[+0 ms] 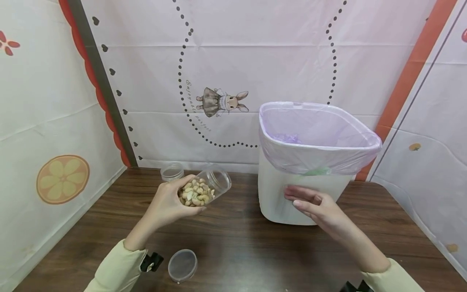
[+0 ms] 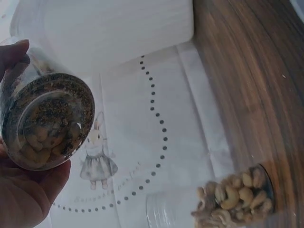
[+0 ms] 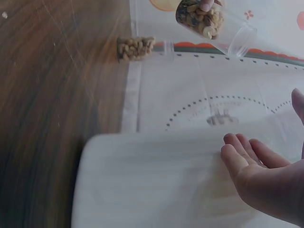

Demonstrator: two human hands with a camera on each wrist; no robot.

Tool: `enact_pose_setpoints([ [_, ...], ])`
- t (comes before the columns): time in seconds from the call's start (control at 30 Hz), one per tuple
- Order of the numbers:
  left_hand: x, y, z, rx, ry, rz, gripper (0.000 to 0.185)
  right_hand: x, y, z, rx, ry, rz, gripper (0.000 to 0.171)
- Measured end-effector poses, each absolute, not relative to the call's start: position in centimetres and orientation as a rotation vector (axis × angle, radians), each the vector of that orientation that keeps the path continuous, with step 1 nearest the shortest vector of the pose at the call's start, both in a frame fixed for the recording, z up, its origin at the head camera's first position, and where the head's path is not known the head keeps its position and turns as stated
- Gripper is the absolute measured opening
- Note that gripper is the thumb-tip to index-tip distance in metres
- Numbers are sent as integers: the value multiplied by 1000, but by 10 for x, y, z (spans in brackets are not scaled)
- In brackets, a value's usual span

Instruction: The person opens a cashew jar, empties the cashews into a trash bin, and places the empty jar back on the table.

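Observation:
My left hand grips a clear plastic jar that is tipped over to the right, its open mouth facing the bin. Cashew nuts fill its lower part. Dark crumbs show through the jar's base in the left wrist view. My right hand is held up with nothing in it, fingers extended, in front of the white bin. A round clear lid lies on the table near my left sleeve.
A second clear jar with cashews stands at the back of the table, partly behind my left hand in the head view. A purple liner covers the bin's rim. Printed cloth walls enclose the wooden table.

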State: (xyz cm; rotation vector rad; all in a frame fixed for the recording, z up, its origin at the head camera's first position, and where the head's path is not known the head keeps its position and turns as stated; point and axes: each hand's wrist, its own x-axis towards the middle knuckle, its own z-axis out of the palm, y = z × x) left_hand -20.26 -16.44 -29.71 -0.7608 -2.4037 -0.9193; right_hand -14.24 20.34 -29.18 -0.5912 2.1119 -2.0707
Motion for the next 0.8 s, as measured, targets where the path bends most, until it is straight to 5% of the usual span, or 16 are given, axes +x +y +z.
enact_pose_setpoints([
  [0.4, -208, -147, -278, -803, -2416, -907, 73, -132, 244, -286, -762, 1958, -2175, 38],
  [0.8, -217, -133, -257, -856, -2408, -990, 70, -126, 288, -273, -906, 1838, -2272, 43],
])
